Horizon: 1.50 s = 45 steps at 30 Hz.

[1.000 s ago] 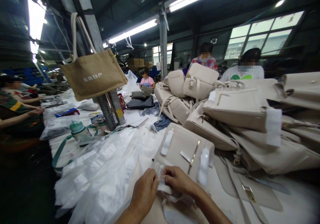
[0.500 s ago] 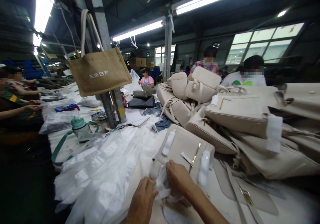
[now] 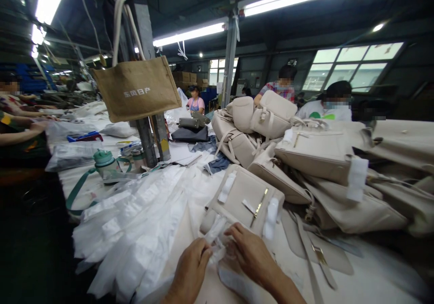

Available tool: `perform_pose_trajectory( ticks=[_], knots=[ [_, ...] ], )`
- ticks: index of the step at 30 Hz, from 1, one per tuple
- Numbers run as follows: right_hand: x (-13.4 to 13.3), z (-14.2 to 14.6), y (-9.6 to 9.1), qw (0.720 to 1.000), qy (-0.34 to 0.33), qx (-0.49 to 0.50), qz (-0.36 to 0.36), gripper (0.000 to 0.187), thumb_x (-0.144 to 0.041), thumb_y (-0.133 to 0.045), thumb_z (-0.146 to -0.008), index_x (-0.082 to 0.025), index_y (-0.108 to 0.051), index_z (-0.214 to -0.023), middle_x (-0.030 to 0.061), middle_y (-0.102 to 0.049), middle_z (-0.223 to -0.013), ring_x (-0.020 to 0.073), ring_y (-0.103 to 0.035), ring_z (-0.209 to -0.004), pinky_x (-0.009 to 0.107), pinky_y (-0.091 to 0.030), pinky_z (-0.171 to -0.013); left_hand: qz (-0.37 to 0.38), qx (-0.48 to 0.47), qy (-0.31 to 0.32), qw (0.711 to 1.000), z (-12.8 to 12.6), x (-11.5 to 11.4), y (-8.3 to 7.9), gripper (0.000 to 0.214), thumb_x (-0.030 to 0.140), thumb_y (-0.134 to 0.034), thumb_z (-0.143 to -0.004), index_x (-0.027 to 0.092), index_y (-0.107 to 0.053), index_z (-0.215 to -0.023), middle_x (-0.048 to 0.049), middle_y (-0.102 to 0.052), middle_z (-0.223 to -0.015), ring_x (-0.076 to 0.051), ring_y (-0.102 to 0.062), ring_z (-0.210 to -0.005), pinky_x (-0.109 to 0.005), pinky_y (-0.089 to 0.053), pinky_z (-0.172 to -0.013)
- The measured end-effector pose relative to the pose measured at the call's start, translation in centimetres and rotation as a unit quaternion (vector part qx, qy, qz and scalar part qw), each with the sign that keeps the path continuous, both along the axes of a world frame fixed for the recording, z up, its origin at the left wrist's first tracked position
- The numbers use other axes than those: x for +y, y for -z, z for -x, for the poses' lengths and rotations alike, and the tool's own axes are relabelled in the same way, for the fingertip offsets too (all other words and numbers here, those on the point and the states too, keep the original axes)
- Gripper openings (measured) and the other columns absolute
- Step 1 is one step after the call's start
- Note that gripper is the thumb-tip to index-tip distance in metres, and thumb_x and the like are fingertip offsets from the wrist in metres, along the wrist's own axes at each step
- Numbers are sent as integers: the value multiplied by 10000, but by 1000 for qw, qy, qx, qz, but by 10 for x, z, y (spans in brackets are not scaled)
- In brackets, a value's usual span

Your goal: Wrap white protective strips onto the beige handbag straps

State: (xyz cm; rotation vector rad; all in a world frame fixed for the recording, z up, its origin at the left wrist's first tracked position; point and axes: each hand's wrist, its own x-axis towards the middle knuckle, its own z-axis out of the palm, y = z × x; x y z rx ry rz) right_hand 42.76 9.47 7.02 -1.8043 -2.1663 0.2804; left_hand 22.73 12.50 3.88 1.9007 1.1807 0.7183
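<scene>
Left hand (image 3: 192,264) pinches translucent wrapping (image 3: 217,229); right hand (image 3: 251,252) is bent at its other side, grip indeterminable. Wrapping lies between both, long axis running forward toward the beige bag (image 3: 249,193), nearer the right.

Against a second ago, when they nearly meet, the hands are farther apart: the left hand (image 3: 190,270) sits back toward 7 o'clock and the right hand (image 3: 252,256) out toward 4 o'clock, its curled fingers now straighter. The clear wrap (image 3: 217,230), bunched between them before, now stretches up toward 12 o'clock. At 9 o'clock, a co-worker's hand (image 3: 40,125) is now at a plastic bag (image 3: 73,130). At 11 o'clock, the person in pink (image 3: 195,104) is more upright.
</scene>
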Motion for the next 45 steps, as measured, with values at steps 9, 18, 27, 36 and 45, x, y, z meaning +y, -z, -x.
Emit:
perform_pose_trajectory(
  ticks=[9,18,27,36,45],
  knots=[
    [-8,-3,19,997,20,73,-9,202,-91,-463,-804,-215,-593,-897,2,-555,-897,148,-524,-807,245,-316,-655,-118,158,25,980,-30,-8,-17,286,223,-298,-963,216,-526,-791,-39,-629,-801,-212,-605,-766,-314,-365,-668],
    [-15,-19,36,957,47,284,28,144,-131,-483,-818,-197,-570,-912,7,-631,-889,154,-582,-848,246,-399,-742,-141,194,35,970,-65,-2,-10,224,176,-376,-913,214,-573,-814,-44,-664,-825,-234,-632,-791,-331,-397,-672],
    [-8,-10,35,983,96,153,10,109,-162,-474,-877,-210,-567,-850,-4,-623,-854,136,-598,-799,229,-410,-704,-129,112,63,983,-47,-8,-8,207,172,-403,-913,208,-582,-1011,-56,-650,-1017,-200,-609,-984,-322,-489,-874],
    [18,-17,33,985,123,-119,-7,281,9,-375,-843,-167,-580,-920,101,-602,-942,246,-613,-826,311,-400,-649,-101,204,19,974,79,-23,29,648,243,-572,-795,184,-362,-1406,-143,-379,-1502,-302,-381,-1364,-456,-376,-1119],
    [16,-19,34,981,165,-99,-10,135,-81,-437,-874,-148,-531,-944,114,-635,-934,233,-647,-843,298,-427,-675,89,209,53,972,104,-29,8,161,265,-580,-721,204,-622,-864,-91,-729,-919,-296,-663,-920,-398,-495,-835]
  ],
)
